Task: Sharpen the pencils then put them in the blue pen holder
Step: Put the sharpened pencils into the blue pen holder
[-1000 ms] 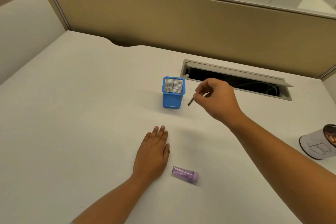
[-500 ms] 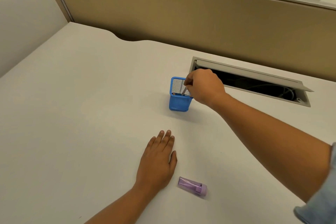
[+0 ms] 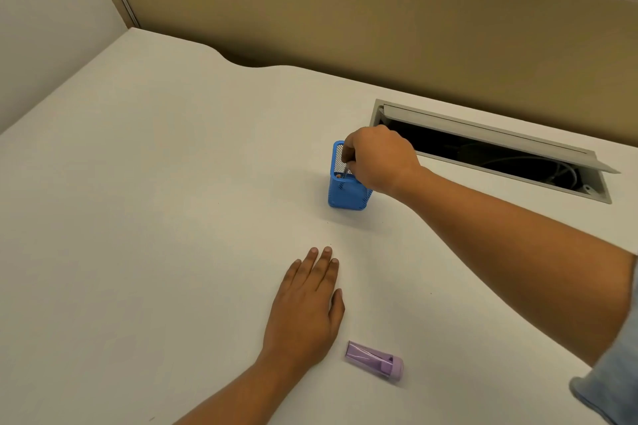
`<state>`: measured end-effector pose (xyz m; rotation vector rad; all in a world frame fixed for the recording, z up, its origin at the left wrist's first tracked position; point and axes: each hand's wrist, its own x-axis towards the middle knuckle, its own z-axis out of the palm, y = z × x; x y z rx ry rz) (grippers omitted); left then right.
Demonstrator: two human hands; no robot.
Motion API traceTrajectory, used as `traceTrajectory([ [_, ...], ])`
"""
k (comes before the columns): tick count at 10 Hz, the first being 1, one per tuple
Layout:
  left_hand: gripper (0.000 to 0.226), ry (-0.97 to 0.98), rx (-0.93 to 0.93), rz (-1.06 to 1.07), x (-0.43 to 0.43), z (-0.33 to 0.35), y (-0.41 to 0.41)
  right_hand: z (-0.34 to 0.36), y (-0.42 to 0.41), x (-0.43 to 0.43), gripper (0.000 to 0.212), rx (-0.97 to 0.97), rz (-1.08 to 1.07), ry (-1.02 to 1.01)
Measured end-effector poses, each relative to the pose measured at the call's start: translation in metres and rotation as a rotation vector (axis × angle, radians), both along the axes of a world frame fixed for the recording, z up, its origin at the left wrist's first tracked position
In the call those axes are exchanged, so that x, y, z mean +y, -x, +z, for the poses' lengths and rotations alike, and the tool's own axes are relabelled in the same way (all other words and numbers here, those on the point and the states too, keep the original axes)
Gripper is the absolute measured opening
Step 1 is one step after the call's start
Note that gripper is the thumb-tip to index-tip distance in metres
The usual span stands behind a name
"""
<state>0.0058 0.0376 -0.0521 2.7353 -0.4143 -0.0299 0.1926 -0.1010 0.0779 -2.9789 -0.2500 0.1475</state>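
Pencil stands nearly upright inside the blue pen holder, only a short grey length of it showing between the rim and the right hand. That hand hangs over the holder's right side, just above centre of the frame, its fingers curled down and pinched narrowly on the pencil's top end. An orange spot shows inside the mesh beside the pencil; what it is cannot be told.

Lower in the frame the left hand lies flat, palm down, on the counter, fingers straight, close together and holding nothing. Just to its right, apart from the thumb, a purple sharpener lies on its side.

Pale and plain, the counter runs to a tan partition wall across the top of the frame. Right of the holder, near it but apart, a cable slot is cut into the counter with its lid tipped up and dark cables inside. A blue-grey sleeve shows at the lower right edge.

Broad bare counter lies to the left of the holder and between the holder and the left hand; the counter's back edge dips in a curved notch at upper centre.
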Motion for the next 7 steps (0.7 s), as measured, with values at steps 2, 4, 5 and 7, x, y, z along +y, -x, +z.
traceTrajectory([
  [2,0.052,-0.007,0.002,0.004,-0.0009,0.0021,0.0006,-0.0035,0.0011,0.0040,0.019,-0.015,-0.010,-0.041],
  [4,0.051,-0.008,-0.005,0.012,-0.0010,0.0012,-0.0002,-0.0042,0.0021,0.0012,0.012,-0.043,-0.031,-0.143],
  [5,0.052,-0.013,-0.004,0.017,-0.0014,0.0011,0.0008,-0.0059,0.0021,0.0003,0.012,-0.059,-0.031,-0.167],
  [7,0.051,-0.006,-0.016,0.014,-0.0017,0.0021,0.0003,-0.0095,0.0026,-0.0015,0.012,-0.075,-0.045,-0.228],
])
